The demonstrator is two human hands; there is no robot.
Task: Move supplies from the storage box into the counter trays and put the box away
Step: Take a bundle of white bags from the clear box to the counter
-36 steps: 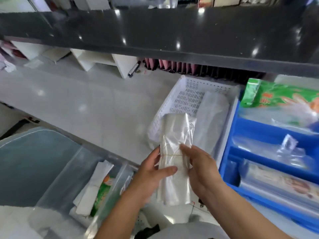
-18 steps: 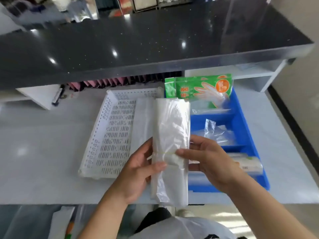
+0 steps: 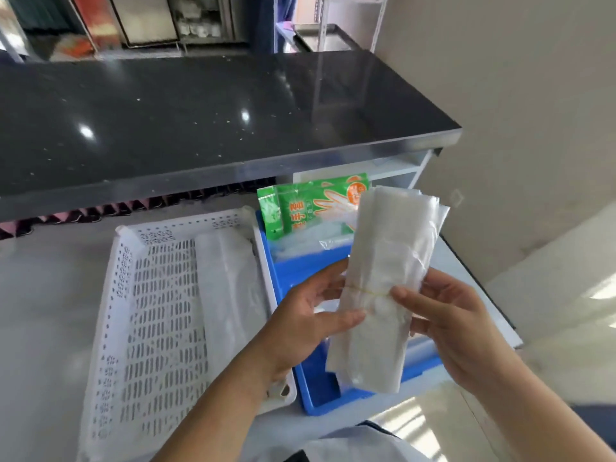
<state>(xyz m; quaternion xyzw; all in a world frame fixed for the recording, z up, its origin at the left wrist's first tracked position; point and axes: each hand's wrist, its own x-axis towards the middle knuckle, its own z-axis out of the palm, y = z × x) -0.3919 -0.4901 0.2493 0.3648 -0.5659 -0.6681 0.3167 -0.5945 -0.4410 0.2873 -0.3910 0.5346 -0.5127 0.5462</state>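
Both hands pinch one banded bag bundle (image 3: 383,288) at its middle: left hand (image 3: 310,325) thumb in front, right hand (image 3: 443,321) fingers wrapped round the edge. Bundle is held above the blue tray (image 3: 316,391), beside the white tray (image 3: 110,328).

Bare forearms; white garment (image 3: 360,445) with dark trim
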